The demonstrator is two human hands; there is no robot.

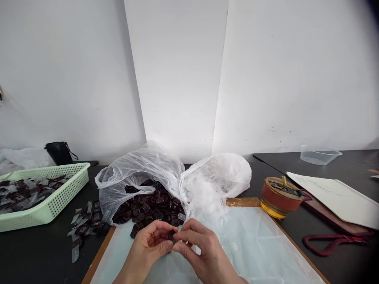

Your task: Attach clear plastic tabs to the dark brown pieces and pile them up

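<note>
My left hand [152, 241] is closed, with thumb and fingertips pinching a small dark plastic piece [172, 236]. Facing it, my right hand [199, 243] has its thumb and fingers drawn together at the same piece; fingers partly cover it. Just beyond the hands, a heap of dark brown plastic pieces [152, 207] spills out of a clear plastic bag [139, 163]. A small clear tab with holes [181, 217] shows at the heap's right edge. Right of it, a second bag [219, 173] holds whitish clear pieces. Both hands are above a pale covered board [251, 240].
A green basket [50, 209] of dark pieces with clear strips stands left, beside a loose pile [85, 223] of similar ones. Rightward are a tape roll [281, 197], scissors [325, 240], a notebook [334, 193] and a clear container [319, 156]. A black cup [59, 153] stands behind.
</note>
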